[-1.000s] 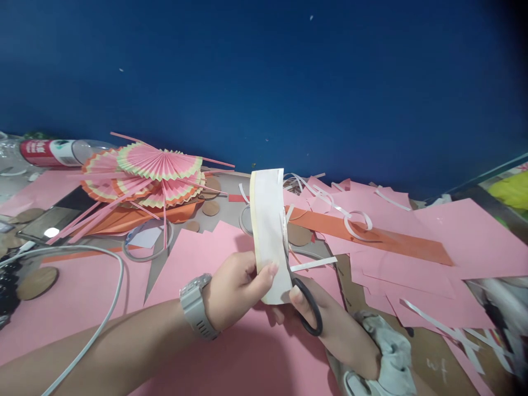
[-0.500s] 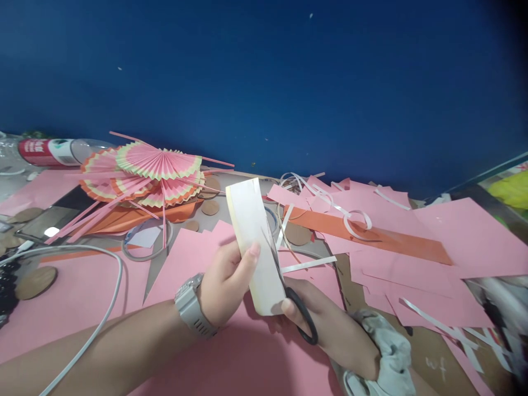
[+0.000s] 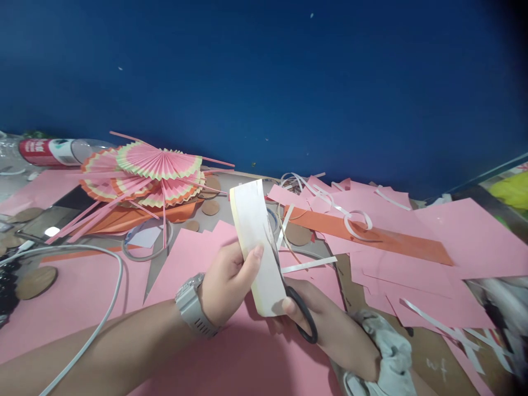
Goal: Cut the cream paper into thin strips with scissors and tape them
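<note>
The left hand [image 3: 226, 283] grips a folded strip of pale paper [image 3: 258, 245] between thumb and fingers, holding it upright and tilted a little to the left above the table [image 3: 231, 206]; a grey wristwatch [image 3: 190, 306] sits on that wrist. The right hand [image 3: 325, 324] is clenched around a pair of black-handled scissors [image 3: 295, 300], its thumb through the upper loop; the blades run up along the right edge of the paper strip, touching it, though whether they are parted or closed cannot be told; a grey cloth cuff [image 3: 390, 357] bunches at the right wrist.

Beneath both hands lies a large pink sheet [image 3: 82, 291]; more pink sheets [image 3: 462, 236] overlap at the right, with a long orange strip [image 3: 371, 236] lying across them and curled white paper trimmings [image 3: 355, 217] on top. Behind the left hand a stack of pleated pink paper fans [image 3: 152, 170] with yellow and orange edges rests on orange paper; a plastic bottle with a red label [image 3: 53, 152] lies on its side at the far left; a grey cable [image 3: 105, 308] loops over the pink sheet; small brown card discs [image 3: 37, 280] are scattered about; a deep blue wall [image 3: 264, 82] rises behind the table.
</note>
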Action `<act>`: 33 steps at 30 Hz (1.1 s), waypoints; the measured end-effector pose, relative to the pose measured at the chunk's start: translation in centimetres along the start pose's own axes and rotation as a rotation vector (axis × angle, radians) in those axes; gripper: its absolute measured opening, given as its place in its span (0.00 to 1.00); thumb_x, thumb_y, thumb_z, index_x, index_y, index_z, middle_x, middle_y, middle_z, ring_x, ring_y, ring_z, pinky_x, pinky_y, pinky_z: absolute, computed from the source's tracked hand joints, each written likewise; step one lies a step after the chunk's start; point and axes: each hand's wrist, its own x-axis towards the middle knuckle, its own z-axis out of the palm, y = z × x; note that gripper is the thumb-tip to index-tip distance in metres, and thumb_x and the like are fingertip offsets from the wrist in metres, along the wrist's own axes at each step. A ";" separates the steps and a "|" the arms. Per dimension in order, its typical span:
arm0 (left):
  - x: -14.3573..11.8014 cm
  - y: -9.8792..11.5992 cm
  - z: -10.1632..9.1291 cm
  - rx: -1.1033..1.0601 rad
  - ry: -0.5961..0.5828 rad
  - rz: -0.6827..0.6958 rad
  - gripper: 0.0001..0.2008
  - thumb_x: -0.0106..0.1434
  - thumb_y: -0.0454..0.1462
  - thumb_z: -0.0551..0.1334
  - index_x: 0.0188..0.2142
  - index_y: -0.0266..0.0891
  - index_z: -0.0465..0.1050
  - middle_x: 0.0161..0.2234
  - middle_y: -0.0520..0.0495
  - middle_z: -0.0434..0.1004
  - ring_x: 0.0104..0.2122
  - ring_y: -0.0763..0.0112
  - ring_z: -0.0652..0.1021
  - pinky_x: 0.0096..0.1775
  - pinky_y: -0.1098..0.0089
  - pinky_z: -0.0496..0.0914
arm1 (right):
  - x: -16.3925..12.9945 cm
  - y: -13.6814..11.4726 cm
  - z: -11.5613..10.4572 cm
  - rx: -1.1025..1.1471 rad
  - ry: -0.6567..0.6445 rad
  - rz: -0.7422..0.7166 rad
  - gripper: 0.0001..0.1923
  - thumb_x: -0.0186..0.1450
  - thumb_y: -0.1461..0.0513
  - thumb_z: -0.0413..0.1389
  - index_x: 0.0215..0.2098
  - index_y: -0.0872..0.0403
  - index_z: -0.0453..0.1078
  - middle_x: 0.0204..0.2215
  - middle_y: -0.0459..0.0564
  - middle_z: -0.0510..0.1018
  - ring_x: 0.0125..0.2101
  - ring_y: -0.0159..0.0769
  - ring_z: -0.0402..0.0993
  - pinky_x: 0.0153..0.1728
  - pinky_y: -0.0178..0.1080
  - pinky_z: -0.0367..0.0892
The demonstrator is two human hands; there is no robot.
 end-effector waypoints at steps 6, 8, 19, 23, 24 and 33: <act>0.1 -0.1 0.0 0.026 0.005 0.022 0.20 0.67 0.45 0.47 0.26 0.36 0.65 0.23 0.49 0.69 0.23 0.73 0.71 0.25 0.74 0.66 | 0.0 -0.1 0.2 -0.002 0.051 0.005 0.22 0.66 0.46 0.43 0.31 0.55 0.64 0.22 0.46 0.67 0.21 0.32 0.61 0.23 0.34 0.59; 0.1 -0.1 0.0 0.030 0.002 0.028 0.20 0.67 0.45 0.47 0.25 0.36 0.64 0.22 0.50 0.68 0.23 0.74 0.70 0.24 0.74 0.65 | 0.0 -0.1 0.2 0.017 0.040 0.012 0.22 0.66 0.46 0.43 0.30 0.55 0.63 0.22 0.46 0.67 0.21 0.32 0.61 0.23 0.35 0.59; 0.0 0.0 0.0 0.018 -0.057 -0.033 0.22 0.67 0.48 0.46 0.27 0.35 0.67 0.23 0.47 0.74 0.23 0.70 0.74 0.24 0.72 0.67 | 0.0 -0.6 0.1 0.014 0.034 0.042 0.20 0.66 0.47 0.43 0.30 0.53 0.62 0.22 0.45 0.65 0.22 0.32 0.59 0.25 0.35 0.57; -0.1 0.2 0.0 0.002 -0.039 -0.013 0.22 0.66 0.47 0.48 0.25 0.36 0.68 0.22 0.47 0.74 0.22 0.70 0.74 0.23 0.73 0.66 | 0.0 -0.5 0.1 -0.005 0.031 0.033 0.21 0.67 0.47 0.43 0.31 0.54 0.63 0.23 0.45 0.66 0.22 0.32 0.60 0.24 0.35 0.58; -0.1 0.3 0.0 -0.004 -0.031 -0.008 0.22 0.66 0.47 0.48 0.25 0.36 0.69 0.22 0.47 0.74 0.22 0.70 0.74 0.22 0.73 0.66 | 0.0 -0.5 0.1 -0.009 0.037 0.028 0.21 0.67 0.47 0.43 0.30 0.54 0.63 0.22 0.45 0.66 0.21 0.32 0.60 0.24 0.35 0.58; -0.1 0.5 0.0 0.012 -0.065 0.020 0.22 0.67 0.46 0.47 0.26 0.35 0.69 0.23 0.47 0.74 0.22 0.70 0.74 0.23 0.72 0.67 | 0.0 -0.3 0.3 -0.007 0.078 0.043 0.24 0.65 0.44 0.43 0.29 0.55 0.64 0.21 0.46 0.67 0.21 0.31 0.61 0.23 0.34 0.60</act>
